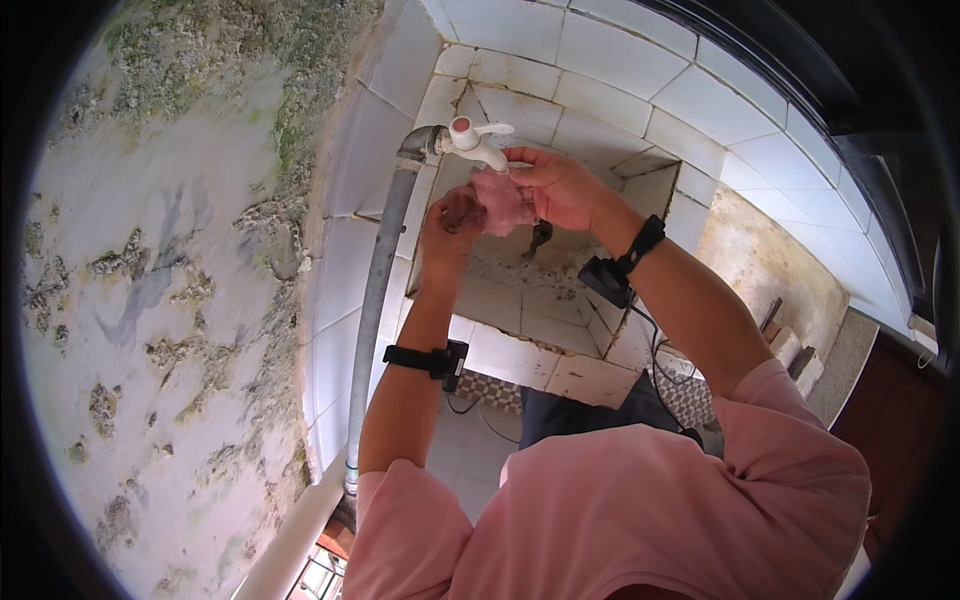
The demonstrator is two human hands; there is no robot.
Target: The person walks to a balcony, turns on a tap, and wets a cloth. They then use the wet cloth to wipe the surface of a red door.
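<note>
A pink wet cloth is stretched between my two hands, just below the spout of a white plastic tap with a red cap. My left hand grips the cloth's bunched left end. Its right edge is pinched in the fingers of my right hand, whose fingertips are close beside the spout. Both hands are above a white-tiled basin. Beneath them, a dark object shows over the wet basin floor; I cannot tell what it is.
A grey pipe runs up the left side to the tap, beside a peeling, mouldy wall. The basin has raised tiled rims and a chipped front edge. Black straps with small devices and cables are on both forearms. Broken blocks lie at the right.
</note>
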